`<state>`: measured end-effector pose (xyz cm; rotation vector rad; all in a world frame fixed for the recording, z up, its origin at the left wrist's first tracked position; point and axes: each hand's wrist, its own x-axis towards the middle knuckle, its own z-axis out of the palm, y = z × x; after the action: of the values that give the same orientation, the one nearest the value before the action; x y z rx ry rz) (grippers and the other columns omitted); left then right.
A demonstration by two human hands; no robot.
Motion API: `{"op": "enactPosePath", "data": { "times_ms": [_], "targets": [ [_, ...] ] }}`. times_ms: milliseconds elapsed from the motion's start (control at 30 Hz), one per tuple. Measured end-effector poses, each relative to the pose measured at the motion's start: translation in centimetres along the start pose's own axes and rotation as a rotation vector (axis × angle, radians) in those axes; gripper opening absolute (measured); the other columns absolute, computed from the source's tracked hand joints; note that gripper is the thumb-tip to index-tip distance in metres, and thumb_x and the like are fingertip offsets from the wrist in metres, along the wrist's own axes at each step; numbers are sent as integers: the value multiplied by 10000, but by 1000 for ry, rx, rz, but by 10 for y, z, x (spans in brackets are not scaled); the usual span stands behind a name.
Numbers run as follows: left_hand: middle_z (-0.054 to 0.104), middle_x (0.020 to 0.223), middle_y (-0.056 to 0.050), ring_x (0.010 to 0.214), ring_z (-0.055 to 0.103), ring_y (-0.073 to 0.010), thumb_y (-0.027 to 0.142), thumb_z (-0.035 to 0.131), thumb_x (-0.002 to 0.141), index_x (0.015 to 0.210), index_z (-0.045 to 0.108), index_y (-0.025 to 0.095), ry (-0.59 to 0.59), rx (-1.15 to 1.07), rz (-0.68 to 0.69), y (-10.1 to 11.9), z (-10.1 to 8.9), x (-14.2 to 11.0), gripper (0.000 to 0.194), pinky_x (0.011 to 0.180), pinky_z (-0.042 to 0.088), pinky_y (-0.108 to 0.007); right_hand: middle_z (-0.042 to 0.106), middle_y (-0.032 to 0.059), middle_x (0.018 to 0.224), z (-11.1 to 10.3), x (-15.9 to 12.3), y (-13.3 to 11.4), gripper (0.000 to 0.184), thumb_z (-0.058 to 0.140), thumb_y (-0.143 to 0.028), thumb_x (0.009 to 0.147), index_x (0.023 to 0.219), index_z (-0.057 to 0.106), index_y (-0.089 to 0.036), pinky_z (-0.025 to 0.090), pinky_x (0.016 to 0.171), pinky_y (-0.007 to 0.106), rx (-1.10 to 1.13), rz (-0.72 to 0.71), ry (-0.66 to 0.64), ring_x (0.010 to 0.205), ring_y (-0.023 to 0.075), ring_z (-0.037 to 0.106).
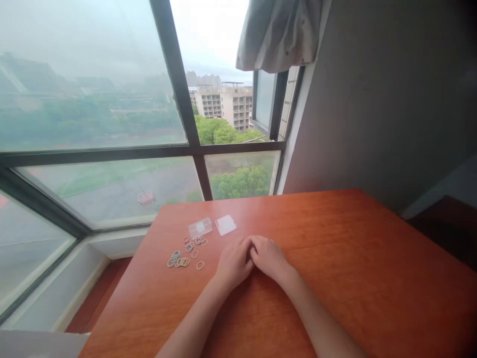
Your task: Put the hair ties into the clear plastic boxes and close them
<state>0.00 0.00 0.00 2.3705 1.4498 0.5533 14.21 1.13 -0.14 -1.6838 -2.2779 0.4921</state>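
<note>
My left hand (235, 258) and my right hand (267, 254) rest together on the wooden table, touching at the fingers. Both are closed, with the fingers curled down and inward. The insides of the hands are hidden, so I cannot tell whether anything is in them. Left of my left hand lies a single pale ring (200, 265), with another small ring (195, 254) just beyond it. Farther left is an overlapping cluster of grey and yellowish rings (176, 259). Several more rings (190, 246) lie behind, near a clear plastic box (200, 228) and a whitish translucent square piece (225, 225).
The reddish-brown table (335, 258) stretches far to the right. Its back edge meets a dark-framed window (194, 145). A grey wall (365, 109) rises at the right, and a curtain (279, 37) hangs above. Beyond the table's left edge are a white ledge (80, 278) and the floor.
</note>
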Motion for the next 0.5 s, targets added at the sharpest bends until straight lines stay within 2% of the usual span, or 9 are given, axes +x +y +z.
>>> {"op": "enactPosePath", "data": {
  "times_ms": [500],
  "targets": [
    [621,1000,-52,921,580,-207,192,491,812,976,532,219,-3,-5,3,-1,1,0,172,784,430,-296,687,49,1011,1,0,1,203,421,-195,885,965,607,-218,369,741,268,6,0,6,911,186,613]
  ]
}}
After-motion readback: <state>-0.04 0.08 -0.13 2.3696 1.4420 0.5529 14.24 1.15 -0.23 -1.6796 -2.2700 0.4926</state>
